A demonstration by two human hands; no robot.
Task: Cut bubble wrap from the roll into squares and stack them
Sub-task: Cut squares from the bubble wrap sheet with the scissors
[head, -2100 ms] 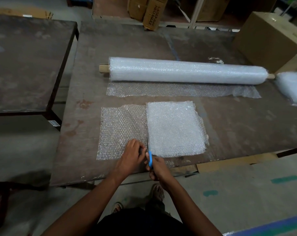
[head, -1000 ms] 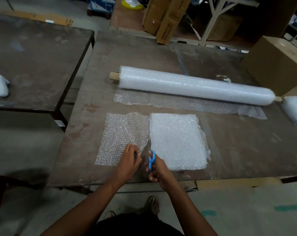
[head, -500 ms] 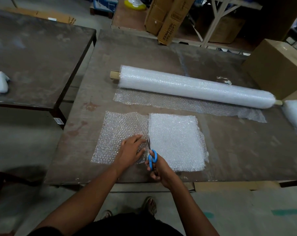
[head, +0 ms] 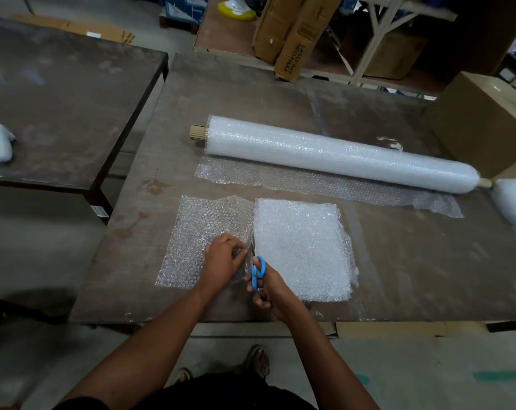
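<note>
sheet [head: 197, 232]: light, floppy, slick; I judge it'll bunch w/o tension
L hand [head: 222, 258]: pinches sheet beside cut
R hand [head: 268, 288]: clamped on scissors [head: 258, 272]
stack [head: 302, 247]: soft, springy, on counter [head: 428, 261]

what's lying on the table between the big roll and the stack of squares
In the head view, the bubble wrap roll's unrolled flap, then bare table, before the stack.

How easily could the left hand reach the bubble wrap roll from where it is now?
Probably yes, with a stretch. The left hand is holding down the single sheet beside the scissors, and only bare table and flat wrap lie between it and the roll. It would have to release the sheet first.
</note>
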